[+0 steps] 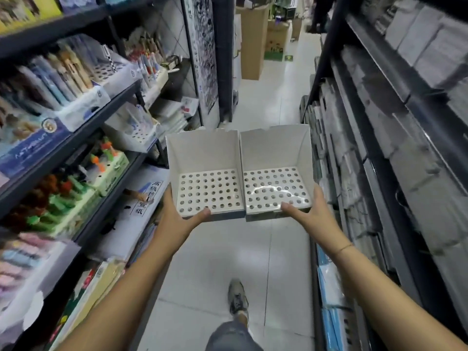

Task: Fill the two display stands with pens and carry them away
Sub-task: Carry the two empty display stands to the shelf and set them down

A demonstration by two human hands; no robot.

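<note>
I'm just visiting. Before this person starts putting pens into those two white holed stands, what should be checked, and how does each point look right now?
1. Left hand grips left stand, thumb over its front edge: ok.
2. Right hand grips right stand the same way: ok.
3. Stands side by side and upright: ok.
4. Holes filled: not ok, both stands are empty.
5. Pens nearby: ok, on the left shelves.
6. Free spot to set the stands down: cannot tell.
</note>
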